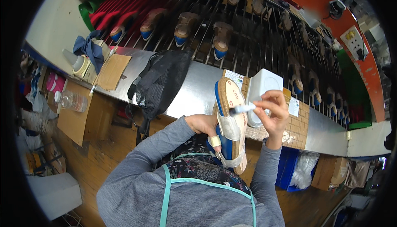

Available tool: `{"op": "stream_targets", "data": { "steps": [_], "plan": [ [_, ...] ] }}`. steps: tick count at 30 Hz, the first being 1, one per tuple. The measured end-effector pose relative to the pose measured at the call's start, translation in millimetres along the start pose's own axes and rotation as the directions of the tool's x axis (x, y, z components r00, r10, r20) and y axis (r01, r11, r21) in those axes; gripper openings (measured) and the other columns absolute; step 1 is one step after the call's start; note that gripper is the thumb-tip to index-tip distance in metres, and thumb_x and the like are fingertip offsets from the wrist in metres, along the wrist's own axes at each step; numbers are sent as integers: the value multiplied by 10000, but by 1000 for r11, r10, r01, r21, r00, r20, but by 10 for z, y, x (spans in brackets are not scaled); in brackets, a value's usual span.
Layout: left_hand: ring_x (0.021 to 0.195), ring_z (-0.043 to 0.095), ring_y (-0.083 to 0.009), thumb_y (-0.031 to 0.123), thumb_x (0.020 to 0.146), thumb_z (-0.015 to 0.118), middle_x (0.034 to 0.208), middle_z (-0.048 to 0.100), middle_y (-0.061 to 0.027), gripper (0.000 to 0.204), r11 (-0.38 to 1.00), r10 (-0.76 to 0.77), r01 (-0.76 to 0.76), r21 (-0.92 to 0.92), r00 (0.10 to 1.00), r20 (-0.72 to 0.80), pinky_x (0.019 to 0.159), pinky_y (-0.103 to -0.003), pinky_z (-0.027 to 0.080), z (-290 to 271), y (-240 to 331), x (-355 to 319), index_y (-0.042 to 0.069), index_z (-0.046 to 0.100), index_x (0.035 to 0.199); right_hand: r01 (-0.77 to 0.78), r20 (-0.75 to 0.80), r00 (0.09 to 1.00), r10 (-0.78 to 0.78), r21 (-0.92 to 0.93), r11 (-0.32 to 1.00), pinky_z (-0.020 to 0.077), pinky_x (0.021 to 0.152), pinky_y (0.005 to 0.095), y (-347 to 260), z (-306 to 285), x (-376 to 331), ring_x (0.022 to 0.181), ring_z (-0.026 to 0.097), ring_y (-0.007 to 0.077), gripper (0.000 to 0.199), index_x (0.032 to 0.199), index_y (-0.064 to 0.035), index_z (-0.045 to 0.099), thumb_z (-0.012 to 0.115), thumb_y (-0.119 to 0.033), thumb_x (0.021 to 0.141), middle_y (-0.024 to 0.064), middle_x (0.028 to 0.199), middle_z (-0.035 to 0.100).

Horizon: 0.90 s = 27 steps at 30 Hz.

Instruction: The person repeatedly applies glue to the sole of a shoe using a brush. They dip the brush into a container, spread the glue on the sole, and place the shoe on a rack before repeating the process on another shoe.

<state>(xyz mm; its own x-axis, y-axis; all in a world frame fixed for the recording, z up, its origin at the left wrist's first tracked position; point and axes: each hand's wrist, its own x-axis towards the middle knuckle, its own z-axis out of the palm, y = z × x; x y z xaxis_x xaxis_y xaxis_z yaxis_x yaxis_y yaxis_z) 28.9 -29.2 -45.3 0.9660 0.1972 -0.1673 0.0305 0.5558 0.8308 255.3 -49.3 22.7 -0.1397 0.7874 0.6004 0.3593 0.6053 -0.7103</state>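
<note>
My left hand (203, 124) is closed round a sandal (227, 97), holding it upright in front of me. Its cork-coloured sole has a blue edge, and pale straps cross the footbed. Pinched in the fingers of my right hand (273, 112) is a small brush (245, 108) with a pale handle. The dark brush end is at the sole's edge, just above the upper strap; whether it touches I cannot tell. Behind the brush stands a white plastic container (264, 88). A light-coloured wrap circles my left thumb.
A rod conveyor (202, 49) carries several sandals, some under red light. On the metal ledge lie a black mesh bag (163, 82) and a piece of cardboard (113, 72). A clear bottle (73, 101) lies on a cardboard box at left. A blue bin (288, 169) stands below right.
</note>
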Motion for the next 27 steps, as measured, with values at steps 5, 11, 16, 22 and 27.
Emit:
{"op": "stream_targets", "data": {
  "steps": [5, 11, 16, 22, 27],
  "plan": [
    [1065, 629, -251, 13, 511, 884, 1158, 656, -156, 737, 994, 103, -104, 20, 994, 34, 961, -332, 480, -68, -58, -1, -19, 602, 1192, -115, -83, 990, 114, -3, 993, 477, 602, 221, -1, 95, -274, 744, 581, 116, 168, 894, -12, 745, 785, -52, 736, 63, 940, 560],
    [1189, 540, -239, 7, 425, 923, 1262, 593, -130, 1001, 955, 293, -268, 126, 910, -293, 1032, -378, 428, -117, -81, -285, 15, 487, 1325, -380, -260, 902, 345, -96, 920, 457, 609, 229, 23, -202, -892, 730, 561, 91, 139, 888, 12, 732, 758, -36, 759, 53, 878, 571],
    [1235, 498, -313, 572, 663, 774, 1451, 377, -189, 1079, 823, 520, -568, -21, 768, -374, 975, -436, 481, -148, -76, -358, 92, 256, 1478, -586, -441, 810, 387, -581, 565, 262, 693, 309, 118, -420, -1166, 540, 453, 118, 69, 807, -138, 741, 757, -196, 773, -40, 734, 584],
    [1019, 560, -416, 802, 759, 484, 1476, 260, -281, 1029, 434, 600, -632, -642, 734, -317, 658, -534, 559, -203, -97, -140, 163, 181, 1506, -331, -284, 943, 173, -839, 432, 276, 703, 328, 262, -386, -1147, 569, 469, 143, 73, 824, -139, 735, 746, -192, 775, -13, 752, 589],
    [1055, 550, -461, 804, 795, 419, 1422, 298, -325, 1002, 356, 588, -492, -794, 779, -218, 695, -537, 563, -94, -75, -203, 130, 192, 1501, -209, -180, 978, 109, -898, 387, 272, 686, 336, 268, -370, -1087, 616, 501, 150, 55, 818, -138, 730, 736, -171, 774, -5, 748, 590]
  ]
}}
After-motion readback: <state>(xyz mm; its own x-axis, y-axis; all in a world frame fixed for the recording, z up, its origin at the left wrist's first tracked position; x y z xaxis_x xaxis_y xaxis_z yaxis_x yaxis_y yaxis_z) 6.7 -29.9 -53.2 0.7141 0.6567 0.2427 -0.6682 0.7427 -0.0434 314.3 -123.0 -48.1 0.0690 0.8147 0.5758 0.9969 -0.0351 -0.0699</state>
